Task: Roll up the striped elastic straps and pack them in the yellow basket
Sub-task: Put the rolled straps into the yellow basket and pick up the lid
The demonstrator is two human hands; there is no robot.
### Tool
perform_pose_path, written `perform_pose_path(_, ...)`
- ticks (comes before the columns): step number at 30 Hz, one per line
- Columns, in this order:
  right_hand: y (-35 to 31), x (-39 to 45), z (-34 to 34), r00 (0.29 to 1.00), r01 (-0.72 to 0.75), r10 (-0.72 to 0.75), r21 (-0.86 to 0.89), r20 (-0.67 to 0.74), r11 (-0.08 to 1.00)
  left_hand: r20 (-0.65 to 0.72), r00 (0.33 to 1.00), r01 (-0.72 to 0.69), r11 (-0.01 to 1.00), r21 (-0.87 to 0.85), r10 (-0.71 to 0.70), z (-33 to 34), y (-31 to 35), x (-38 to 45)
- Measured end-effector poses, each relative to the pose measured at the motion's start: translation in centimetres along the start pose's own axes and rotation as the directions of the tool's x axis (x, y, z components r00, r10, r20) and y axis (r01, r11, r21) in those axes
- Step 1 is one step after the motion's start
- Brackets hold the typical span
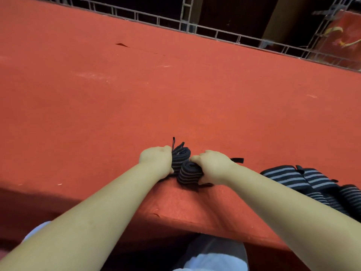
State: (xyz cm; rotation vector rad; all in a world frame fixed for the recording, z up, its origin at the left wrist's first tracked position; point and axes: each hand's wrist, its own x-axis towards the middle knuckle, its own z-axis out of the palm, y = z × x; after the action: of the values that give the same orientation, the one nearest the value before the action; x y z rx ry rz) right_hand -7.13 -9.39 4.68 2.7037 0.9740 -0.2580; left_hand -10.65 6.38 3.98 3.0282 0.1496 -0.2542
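red felt covers the bench (175, 90) in front of you, running wide to a metal lattice rail (195, 28) along its far edge, with darkness beyond. near the bench's front edge, your left hand (156, 159) and right hand (212, 164) meet over one striped elastic strap (188, 172), black with thin grey lines. your right hand has its fingers curled round the rolled part, thumb on the near side, gripping it. your left hand closes on the loose, bunched length just beside the roll, where a folded end sticks up past your knuckles. a short black tab (237, 160) pokes out flat on the felt behind your right wrist. to your right, partly under that forearm, lies a heap of unrolled straps (300, 178), touching one another at the bench's front edge. the yellow basket is out of view. below the bench edge you can see your lap in pale cloth (213, 259).
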Motion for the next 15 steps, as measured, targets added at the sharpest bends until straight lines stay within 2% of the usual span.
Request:
perform_pose_path(5, 0.8, 0.5, 0.2, 0.999, 0.026, -0.028, 0.069, 0.03, 0.997, -0.029, 1.0, 0.009, 0.999, -0.036, -0.01, 0.3, -0.1, -0.3)
perform_pose_path(10, -0.1, 0.5, 0.1, 0.997, -0.029, 0.03, -0.004, 0.077, 1.0, -0.111, 0.994, -0.022, 1.0, -0.017, 0.02, 1.1, 0.2, -1.0)
perform_pose_path(15, -0.6, -0.5, 0.7, 0.995, -0.083, 0.084, -0.016, 0.047, 0.996, -0.097, 0.987, -0.121, 0.991, 0.057, 0.127, 1.0, 0.1, -0.5)
